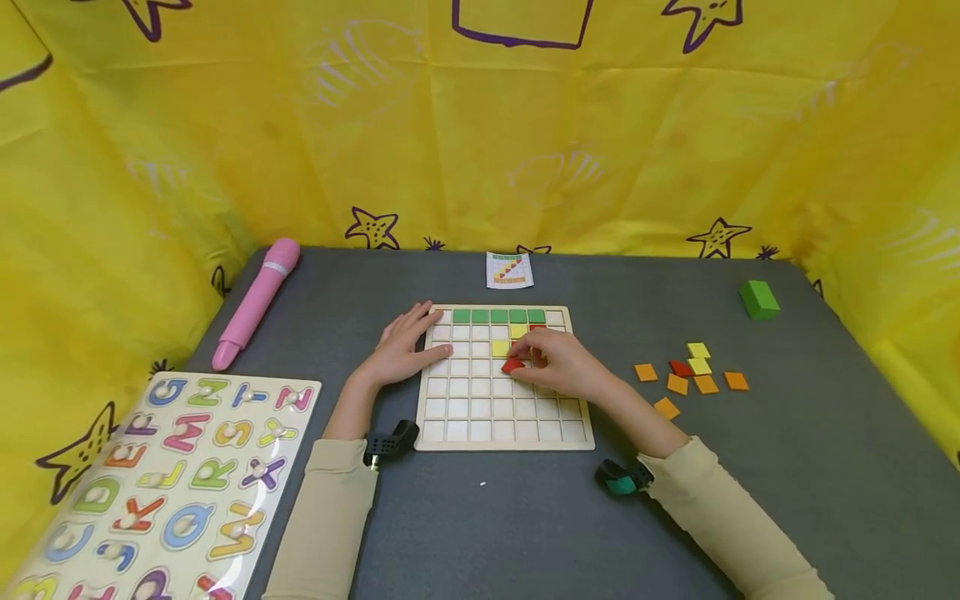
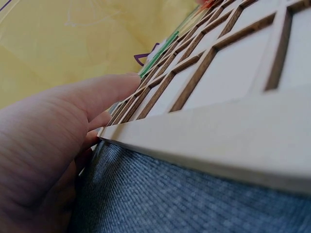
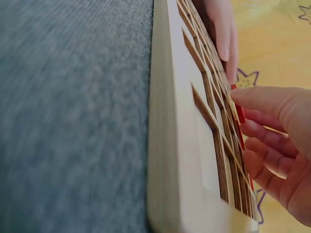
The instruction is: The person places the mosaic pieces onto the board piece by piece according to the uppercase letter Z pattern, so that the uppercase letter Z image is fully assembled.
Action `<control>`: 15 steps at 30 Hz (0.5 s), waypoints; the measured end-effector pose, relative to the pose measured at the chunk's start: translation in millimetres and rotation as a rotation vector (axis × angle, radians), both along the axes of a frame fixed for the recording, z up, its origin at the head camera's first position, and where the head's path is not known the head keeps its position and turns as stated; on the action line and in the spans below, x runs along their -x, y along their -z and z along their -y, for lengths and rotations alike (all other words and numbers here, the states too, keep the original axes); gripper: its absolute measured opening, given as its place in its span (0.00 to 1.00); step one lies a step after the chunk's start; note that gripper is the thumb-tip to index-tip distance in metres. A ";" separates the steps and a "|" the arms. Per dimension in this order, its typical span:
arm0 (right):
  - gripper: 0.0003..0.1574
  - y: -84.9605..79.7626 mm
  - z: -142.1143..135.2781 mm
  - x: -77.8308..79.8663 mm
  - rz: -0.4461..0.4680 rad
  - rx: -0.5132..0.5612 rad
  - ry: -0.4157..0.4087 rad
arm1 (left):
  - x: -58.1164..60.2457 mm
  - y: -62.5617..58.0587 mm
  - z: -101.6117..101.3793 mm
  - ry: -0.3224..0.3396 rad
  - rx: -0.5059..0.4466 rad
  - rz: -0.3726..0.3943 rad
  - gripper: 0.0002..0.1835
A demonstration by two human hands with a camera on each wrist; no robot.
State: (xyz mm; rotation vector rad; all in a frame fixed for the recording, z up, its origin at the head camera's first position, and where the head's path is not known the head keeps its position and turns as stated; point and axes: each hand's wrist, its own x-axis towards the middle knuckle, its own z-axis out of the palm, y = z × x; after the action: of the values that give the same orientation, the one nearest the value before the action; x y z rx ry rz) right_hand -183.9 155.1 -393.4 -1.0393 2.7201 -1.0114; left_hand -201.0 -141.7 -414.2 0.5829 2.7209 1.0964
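A wooden grid board (image 1: 505,445) with white cells lies in front of me in the head view. Green tiles (image 1: 498,317) fill part of its top row, and yellow tiles (image 1: 500,348) sit below them, with red partly hidden by my right hand. Between thumb and fingers, my right hand (image 1: 561,362) pinches a red square tile (image 1: 512,365) over the middle of the grid. My left hand (image 1: 401,348) rests on the board's left edge, fingers stretched out. In the left wrist view its thumb (image 2: 109,92) lies along the wooden frame (image 2: 218,131).
Loose orange, yellow and red tiles (image 1: 677,384) lie right of the board. Behind them stands a green block (image 1: 760,300). A small pattern card (image 1: 509,271) is at the back. At left are a pink microphone-shaped object (image 1: 257,304) and a letter puzzle board (image 1: 217,454).
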 end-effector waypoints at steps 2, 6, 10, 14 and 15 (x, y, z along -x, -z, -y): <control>0.15 0.2 3.3 0.9 -0.008 -0.003 -0.018 | 0.5 0.5 -0.2 0.000 0.003 -0.001 0.39; 0.15 0.2 7.7 1.0 -0.009 0.007 -0.051 | 1.2 1.4 -0.1 0.000 0.008 0.000 0.39; 0.14 0.3 10.3 0.4 -0.014 0.024 -0.064 | 1.3 1.8 0.2 -0.001 0.011 0.000 0.39; 0.13 1.1 12.3 0.7 -0.034 0.031 -0.067 | 1.1 1.6 0.1 -0.003 0.014 -0.002 0.39; 0.13 1.2 12.8 0.8 -0.038 0.032 -0.067 | 0.9 1.4 -0.1 -0.003 0.014 -0.002 0.39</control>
State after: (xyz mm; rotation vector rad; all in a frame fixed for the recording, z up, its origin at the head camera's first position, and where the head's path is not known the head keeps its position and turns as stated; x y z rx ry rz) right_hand -184.7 142.4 -394.6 -1.1581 2.6871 -1.0390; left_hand -201.9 -141.7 -415.6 0.5782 2.7299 1.0774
